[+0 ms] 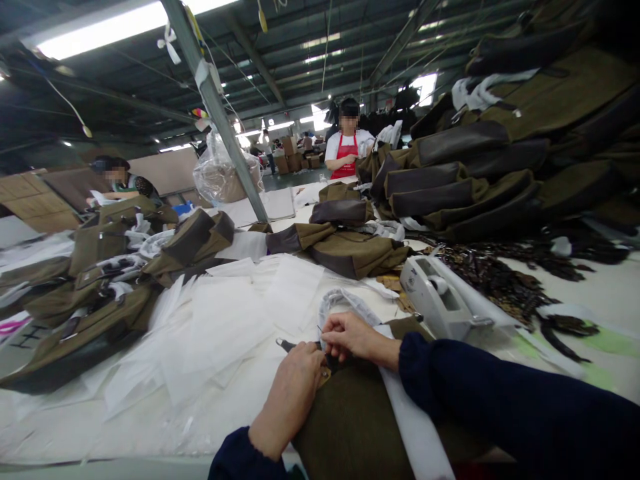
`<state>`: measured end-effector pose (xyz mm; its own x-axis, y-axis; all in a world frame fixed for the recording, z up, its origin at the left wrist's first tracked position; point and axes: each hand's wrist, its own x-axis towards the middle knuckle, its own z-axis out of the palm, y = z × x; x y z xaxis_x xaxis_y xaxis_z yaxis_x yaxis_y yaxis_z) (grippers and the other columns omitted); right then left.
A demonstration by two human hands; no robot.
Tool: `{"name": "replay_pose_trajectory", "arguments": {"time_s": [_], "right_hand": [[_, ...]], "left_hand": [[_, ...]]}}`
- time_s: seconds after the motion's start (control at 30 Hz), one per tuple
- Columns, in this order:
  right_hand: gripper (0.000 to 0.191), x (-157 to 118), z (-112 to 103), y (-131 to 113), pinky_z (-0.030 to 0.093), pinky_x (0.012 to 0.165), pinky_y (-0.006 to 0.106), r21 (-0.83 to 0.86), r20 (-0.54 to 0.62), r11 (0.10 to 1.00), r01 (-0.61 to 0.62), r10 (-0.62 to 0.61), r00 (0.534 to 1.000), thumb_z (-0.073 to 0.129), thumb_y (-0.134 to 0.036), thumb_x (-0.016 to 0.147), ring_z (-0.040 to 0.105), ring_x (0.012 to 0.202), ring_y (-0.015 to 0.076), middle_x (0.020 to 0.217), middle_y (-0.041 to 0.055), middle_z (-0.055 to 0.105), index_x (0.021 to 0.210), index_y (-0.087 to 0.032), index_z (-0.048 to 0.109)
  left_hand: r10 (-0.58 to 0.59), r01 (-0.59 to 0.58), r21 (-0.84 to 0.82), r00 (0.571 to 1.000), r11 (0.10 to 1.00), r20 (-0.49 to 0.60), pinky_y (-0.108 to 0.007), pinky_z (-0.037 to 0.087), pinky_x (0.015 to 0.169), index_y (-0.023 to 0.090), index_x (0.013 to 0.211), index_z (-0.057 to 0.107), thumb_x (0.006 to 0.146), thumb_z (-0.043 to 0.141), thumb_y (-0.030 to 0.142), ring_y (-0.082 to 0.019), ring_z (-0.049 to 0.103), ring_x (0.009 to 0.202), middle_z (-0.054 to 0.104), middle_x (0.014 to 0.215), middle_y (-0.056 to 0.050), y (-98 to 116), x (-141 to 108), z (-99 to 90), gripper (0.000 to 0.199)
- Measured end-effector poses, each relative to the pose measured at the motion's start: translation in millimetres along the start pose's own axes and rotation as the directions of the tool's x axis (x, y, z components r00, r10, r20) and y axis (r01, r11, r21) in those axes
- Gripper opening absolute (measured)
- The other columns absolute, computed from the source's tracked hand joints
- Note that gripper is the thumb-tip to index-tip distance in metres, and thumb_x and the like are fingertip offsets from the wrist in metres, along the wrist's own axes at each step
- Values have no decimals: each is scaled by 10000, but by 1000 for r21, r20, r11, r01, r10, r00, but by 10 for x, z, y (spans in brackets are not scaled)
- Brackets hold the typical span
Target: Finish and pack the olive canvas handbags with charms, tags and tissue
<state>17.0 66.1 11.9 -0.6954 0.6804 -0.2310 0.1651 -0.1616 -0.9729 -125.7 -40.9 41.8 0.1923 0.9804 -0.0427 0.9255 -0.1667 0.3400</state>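
An olive canvas bag (345,427) lies on my lap or the table edge, with a white strip (415,420) along it. My left hand (290,393) grips a dark strap piece (300,345) at the bag's top edge, near a small brass-coloured fitting (325,376). Just right of it, my right hand (355,337) pinches a thin dark thread (319,330) between its fingertips. Dark sleeves cover both forearms. The fingers hide most of the strap piece.
Translucent white sheets (220,333) lie to the left, beyond them olive bags (85,313). A grey tape dispenser (440,297) and tangled dark straps (500,283) lie ahead right, below stacked bags (505,167). Two co-workers (347,140) sit farther off.
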Motion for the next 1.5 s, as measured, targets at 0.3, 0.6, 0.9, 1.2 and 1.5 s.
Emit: {"name": "replay_pose_trajectory", "arguments": {"time_s": [0.3,0.6,0.9,1.2,1.5], "right_hand": [[139,-27,4,15,442,386,143,25,20,999,33,-34,999,621,-287,815,565,535,81,712,0,645,818,-153,584],[163,-37,-25,4,436,390,142,24,12,998,58,-58,998,616,-313,825,556,541,83,706,-2,628,832,-152,586],[156,-17,-91,101,424,352,156,-129,70,986,107,-98,993,643,-316,807,477,443,70,598,-52,527,832,-162,652],[130,12,-73,140,371,345,159,-250,63,962,114,-101,993,632,-265,796,463,435,75,598,-43,548,846,-165,698],[76,-13,-68,79,318,405,160,-324,68,941,102,-85,994,631,-182,765,478,474,76,588,-38,569,781,-158,701]], "left_hand": [[-42,44,-94,999,995,27,-283,386,729,196,776,574,798,519,116,-192,565,829,638,862,-37,-64,30,12,99],[-98,98,-207,995,973,9,-252,345,621,204,762,566,774,528,180,-152,534,664,609,719,8,-184,107,7,47],[-196,131,-524,978,842,-71,-229,342,561,187,806,606,846,561,288,-127,474,593,561,647,32,-392,126,146,117],[-222,154,-592,974,791,-43,-236,358,581,175,827,604,865,567,349,-123,460,597,556,665,26,-337,117,110,182],[-195,137,-531,979,836,-55,-249,380,633,191,862,589,882,523,271,-136,495,659,588,740,12,-339,111,142,106]]}}
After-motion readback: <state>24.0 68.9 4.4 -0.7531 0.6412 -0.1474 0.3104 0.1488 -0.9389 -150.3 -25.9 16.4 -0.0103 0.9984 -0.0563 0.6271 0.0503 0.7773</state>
